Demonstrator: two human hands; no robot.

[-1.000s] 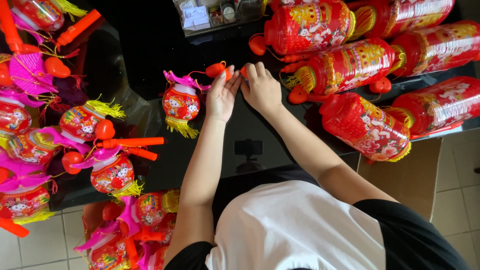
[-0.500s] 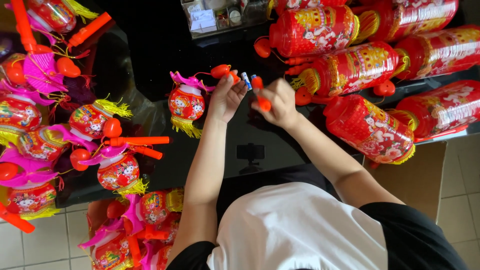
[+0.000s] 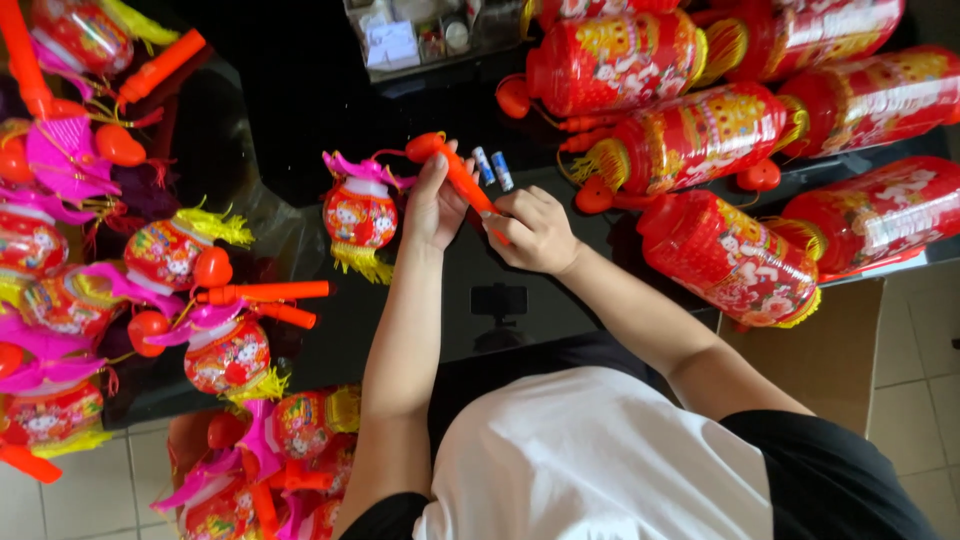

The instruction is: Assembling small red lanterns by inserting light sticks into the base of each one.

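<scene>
Both my hands hold an orange plastic lantern handle (image 3: pixel 455 170) above a black glossy table (image 3: pixel 300 110). My left hand (image 3: pixel 432 205) grips its upper part near the rounded end. My right hand (image 3: pixel 535 228) closes on its lower end. A small round red lantern (image 3: pixel 360 212) with a pink top and yellow tassel hangs from the handle by a cord and rests on the table left of my left hand. Two small white and blue batteries (image 3: pixel 493 168) lie on the table just beyond my hands.
Several large red cylinder lanterns (image 3: pixel 730 255) lie at the right. Several small round lanterns with orange handles (image 3: pixel 225 345) crowd the left side and floor. A clear box of small items (image 3: pixel 420 35) sits at the far edge. A cardboard box (image 3: pixel 825 350) stands beside me at the right.
My hands have lifted the orange handle off the table and drawn it toward me. The two batteries now lie uncovered beyond my hands.
</scene>
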